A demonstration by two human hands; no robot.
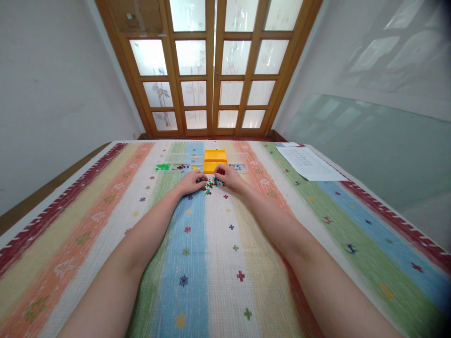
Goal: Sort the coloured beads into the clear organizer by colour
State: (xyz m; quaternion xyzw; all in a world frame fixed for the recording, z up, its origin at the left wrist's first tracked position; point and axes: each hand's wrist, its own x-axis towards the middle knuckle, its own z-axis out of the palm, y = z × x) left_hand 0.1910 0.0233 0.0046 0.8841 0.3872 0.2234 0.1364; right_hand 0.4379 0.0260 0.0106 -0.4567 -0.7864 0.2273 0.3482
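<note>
A loose pile of tiny mixed-colour pieces (210,186) lies on the striped cloth between my two hands. My left hand (192,182) rests at the pile's left side, fingers curled towards it; whether it holds a piece is too small to tell. At the pile's upper right is my right hand (227,175), its fingertips pinched together in front of an open yellow box (215,155). What the pinch holds cannot be made out. Clear open boxes flank the yellow one, with green pieces (162,167), dark brown pieces (181,167), a few yellow pieces (195,168) and blue pieces (237,167) inside.
A printed paper sheet (310,163) lies at the table's back right. The striped tablecloth (225,281) covers the table. Beyond its far edge stand wooden doors with glass panes (215,80). A glass panel (369,145) leans along the right wall.
</note>
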